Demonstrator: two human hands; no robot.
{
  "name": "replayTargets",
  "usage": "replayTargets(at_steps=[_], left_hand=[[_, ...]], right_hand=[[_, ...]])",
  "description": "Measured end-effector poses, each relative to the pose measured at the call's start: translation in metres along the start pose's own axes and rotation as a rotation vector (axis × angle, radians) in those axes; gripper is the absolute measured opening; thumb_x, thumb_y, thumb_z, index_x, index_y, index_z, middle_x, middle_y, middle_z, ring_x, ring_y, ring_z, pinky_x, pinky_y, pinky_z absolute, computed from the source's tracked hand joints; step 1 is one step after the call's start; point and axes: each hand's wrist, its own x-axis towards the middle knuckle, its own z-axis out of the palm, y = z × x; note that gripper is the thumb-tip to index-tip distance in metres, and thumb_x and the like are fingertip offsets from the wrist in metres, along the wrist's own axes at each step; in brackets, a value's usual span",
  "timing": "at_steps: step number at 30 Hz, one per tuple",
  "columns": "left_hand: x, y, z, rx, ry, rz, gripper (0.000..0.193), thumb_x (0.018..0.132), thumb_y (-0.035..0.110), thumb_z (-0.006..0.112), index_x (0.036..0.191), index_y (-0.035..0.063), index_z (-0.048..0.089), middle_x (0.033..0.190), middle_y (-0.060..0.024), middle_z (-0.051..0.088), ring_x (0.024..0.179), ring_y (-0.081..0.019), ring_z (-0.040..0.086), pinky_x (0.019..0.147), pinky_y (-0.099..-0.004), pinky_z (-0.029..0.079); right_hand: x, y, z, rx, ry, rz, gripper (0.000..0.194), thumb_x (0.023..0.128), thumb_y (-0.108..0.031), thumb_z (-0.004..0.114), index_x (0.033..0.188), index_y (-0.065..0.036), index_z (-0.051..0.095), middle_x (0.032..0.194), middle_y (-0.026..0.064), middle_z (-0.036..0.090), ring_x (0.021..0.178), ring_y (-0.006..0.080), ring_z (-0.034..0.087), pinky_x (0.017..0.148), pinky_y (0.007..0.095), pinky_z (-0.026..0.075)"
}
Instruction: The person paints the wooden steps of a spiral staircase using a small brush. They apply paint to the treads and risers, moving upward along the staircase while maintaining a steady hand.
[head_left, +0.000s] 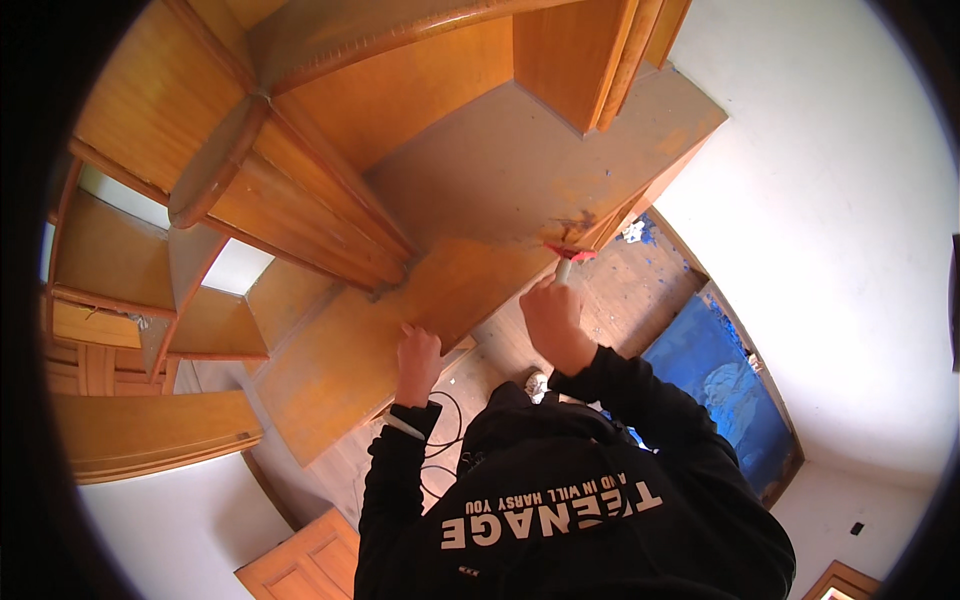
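Note:
My right hand is closed around the pale handle of a small cleaning tool with a wide red head. Whether that head is a brush or a blade, I cannot tell. It meets the front edge of a wooden cabinet top, beside dark smears. Curled on the same top near its front edge is my left hand; its fingertips are partly hidden. Grey dust covers the far stretch of the surface, while bare orange wood shows around my left hand.
Wooden uprights and a rounded shelf rise from the cabinet top. A blue-covered panel lies by the white wall. Blue scraps litter the floor, and a black cable loops near my feet.

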Motion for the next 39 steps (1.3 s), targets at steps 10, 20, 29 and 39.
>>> replayTargets(at_steps=[10,20,29,39], left_hand=[[0.0,0.0,0.007,-0.024,0.072,-0.008,0.018,0.069,0.008,0.062,0.082,-0.0024,0.069,0.1,-0.0329,0.06,0.085,-0.0373,0.065,0.067,-0.0348,0.055],[0.002,-0.004,0.015,-0.035,0.045,0.041,0.013,0.07,0.004,0.059,0.076,-0.0025,0.069,0.089,-0.0295,0.062,0.081,-0.0369,0.066,0.064,-0.0355,0.055],[0.003,-0.001,0.012,-0.04,-0.005,-0.02,0.029,0.062,0.018,0.078,0.081,-0.0032,0.069,0.096,-0.0263,0.063,0.089,-0.0338,0.065,0.073,-0.037,0.054],[0.002,-0.001,0.012,-0.029,-0.008,-0.015,0.034,0.063,0.021,0.08,0.083,-0.0029,0.068,0.096,-0.0245,0.063,0.094,-0.0346,0.063,0.074,-0.0366,0.053]], right_hand=[[0.007,-0.004,-0.018,-0.074,0.036,0.073,0.038,0.068,-0.011,0.065,0.104,-0.001,0.066,0.072,-0.0038,0.062,0.057,0.0109,0.056,0.033,0.0284,0.029],[0.011,-0.001,-0.016,-0.035,0.151,0.073,0.011,0.067,-0.011,0.065,0.076,-0.01,0.07,0.073,0.0032,0.063,0.064,0.0172,0.064,0.036,0.0311,0.039],[0.011,0.005,-0.016,-0.016,0.107,0.051,0.013,0.068,-0.01,0.064,0.079,-0.008,0.07,0.079,0.0068,0.065,0.066,0.0191,0.065,0.037,0.0321,0.042],[0.006,-0.001,-0.016,-0.02,-0.006,0.11,0.018,0.067,-0.009,0.065,0.084,-0.011,0.07,0.08,0.003,0.065,0.066,0.013,0.062,0.035,0.0303,0.032]])
